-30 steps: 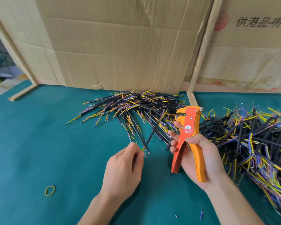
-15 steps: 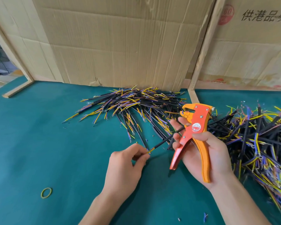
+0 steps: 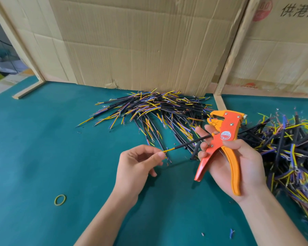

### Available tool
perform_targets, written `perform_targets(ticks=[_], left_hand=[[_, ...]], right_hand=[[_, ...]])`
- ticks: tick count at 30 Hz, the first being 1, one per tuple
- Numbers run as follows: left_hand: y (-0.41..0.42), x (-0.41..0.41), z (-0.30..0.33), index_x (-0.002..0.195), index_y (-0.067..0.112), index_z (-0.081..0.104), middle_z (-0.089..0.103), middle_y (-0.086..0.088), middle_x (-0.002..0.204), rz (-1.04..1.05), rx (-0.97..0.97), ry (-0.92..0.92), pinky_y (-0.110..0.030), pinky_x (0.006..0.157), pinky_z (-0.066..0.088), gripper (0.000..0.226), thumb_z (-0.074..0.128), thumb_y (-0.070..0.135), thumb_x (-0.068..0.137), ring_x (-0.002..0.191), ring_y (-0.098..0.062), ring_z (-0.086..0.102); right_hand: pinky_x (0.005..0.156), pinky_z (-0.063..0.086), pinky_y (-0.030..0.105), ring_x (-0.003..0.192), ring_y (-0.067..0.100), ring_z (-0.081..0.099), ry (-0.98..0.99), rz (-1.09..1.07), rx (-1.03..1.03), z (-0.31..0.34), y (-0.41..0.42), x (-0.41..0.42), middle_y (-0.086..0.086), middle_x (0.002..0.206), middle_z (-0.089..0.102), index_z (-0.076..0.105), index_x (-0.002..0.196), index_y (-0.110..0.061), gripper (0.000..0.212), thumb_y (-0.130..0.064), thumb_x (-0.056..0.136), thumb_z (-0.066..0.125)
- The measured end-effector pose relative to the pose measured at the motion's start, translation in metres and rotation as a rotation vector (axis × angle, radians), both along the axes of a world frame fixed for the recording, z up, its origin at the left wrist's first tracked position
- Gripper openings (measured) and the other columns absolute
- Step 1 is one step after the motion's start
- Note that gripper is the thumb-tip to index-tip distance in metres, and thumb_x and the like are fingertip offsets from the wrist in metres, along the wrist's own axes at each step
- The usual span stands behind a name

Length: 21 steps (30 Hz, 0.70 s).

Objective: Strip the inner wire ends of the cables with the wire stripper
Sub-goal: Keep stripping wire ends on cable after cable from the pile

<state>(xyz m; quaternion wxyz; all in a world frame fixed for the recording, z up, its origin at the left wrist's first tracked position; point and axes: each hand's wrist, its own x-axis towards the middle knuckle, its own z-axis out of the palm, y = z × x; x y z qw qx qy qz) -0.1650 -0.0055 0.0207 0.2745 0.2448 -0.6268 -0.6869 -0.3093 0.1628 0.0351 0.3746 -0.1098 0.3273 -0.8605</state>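
With our left hand [image 3: 135, 167] pinching the yellow inner wires of a short black-sheathed cable [image 3: 188, 143], our right hand [image 3: 238, 160] wraps the orange wire stripper [image 3: 224, 137], handles unsqueezed, above the green tabletop [image 3: 43, 148], ready to feed.

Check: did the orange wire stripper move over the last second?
Yes. The orange wire stripper shifted right, away from the central pile of black cables, its head tilting toward the right-hand pile.
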Motion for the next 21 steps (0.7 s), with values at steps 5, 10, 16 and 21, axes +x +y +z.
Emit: perform_targets(ticks=[5,10,16,21], left_hand=[[-0.001,0.001,0.003,0.08,0.011,0.072,0.077,-0.012,0.087,0.003,0.078,0.038,-0.021,0.048,0.047,0.015,0.066,0.007,0.094,0.075,-0.018,0.072],[-0.017,0.003,0.009,0.088,0.014,0.058,0.077,-0.012,0.094,0.067,0.317,0.155,-0.02,0.048,0.05,0.013,0.057,0.013,0.1,0.082,-0.019,0.075],[-0.041,0.01,0.013,0.097,0.008,0.062,0.075,-0.008,0.083,0.252,0.481,0.31,-0.014,0.05,0.05,0.006,0.057,0.009,0.1,0.056,-0.005,0.06],[-0.042,0.009,0.014,0.1,0.007,0.067,0.075,-0.006,0.088,0.24,0.512,0.333,-0.013,0.057,0.05,0.007,0.062,0.01,0.096,0.062,-0.006,0.056]], right_hand=[[0.073,0.049,0.034,0.082,0.022,0.057,0.013,0.022,0.001,0.002,0.0,0.002,0.025,0.139,0.059,0.058,0.134,0.002,0.059,-0.018,0.079,0.054],[0.071,0.049,0.036,0.079,0.024,0.06,0.036,0.195,0.105,-0.001,-0.01,0.016,0.026,0.136,0.061,0.065,0.127,0.004,0.054,-0.016,0.077,0.057],[0.068,0.053,0.037,0.081,0.03,0.067,-0.012,0.447,0.182,-0.003,-0.032,0.058,0.028,0.132,0.063,0.069,0.124,0.001,0.06,-0.011,0.065,0.068],[0.072,0.052,0.038,0.082,0.031,0.067,-0.116,0.491,0.101,-0.001,-0.039,0.077,0.031,0.133,0.061,0.069,0.123,0.0,0.06,-0.013,0.064,0.071]])
